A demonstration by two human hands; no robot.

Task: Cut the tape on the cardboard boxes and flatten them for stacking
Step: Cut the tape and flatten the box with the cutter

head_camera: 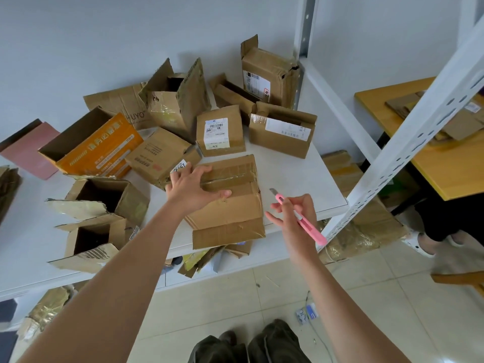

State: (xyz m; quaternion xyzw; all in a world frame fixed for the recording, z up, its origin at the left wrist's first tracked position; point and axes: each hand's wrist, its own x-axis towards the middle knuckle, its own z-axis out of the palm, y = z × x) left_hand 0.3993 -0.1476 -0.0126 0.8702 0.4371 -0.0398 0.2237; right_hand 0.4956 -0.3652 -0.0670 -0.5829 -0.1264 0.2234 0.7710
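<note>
Left hand [193,188] flat, fingers spread on taped box [230,203]; right hand [296,213] gripping pink box cutter [301,217], blade out; open boxes [104,200] crowd tabletop [296,176].

Both forearms are seen bare; no sleeves, watch or rings are visible. Dark olive trousers [251,347] and dark shoes [228,336] are worn.

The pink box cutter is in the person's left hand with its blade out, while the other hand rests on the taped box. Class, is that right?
Not quite. The head view shows the pink box cutter in the right hand, blade out, not the left. It is the left hand that rests on the taped box.
</note>
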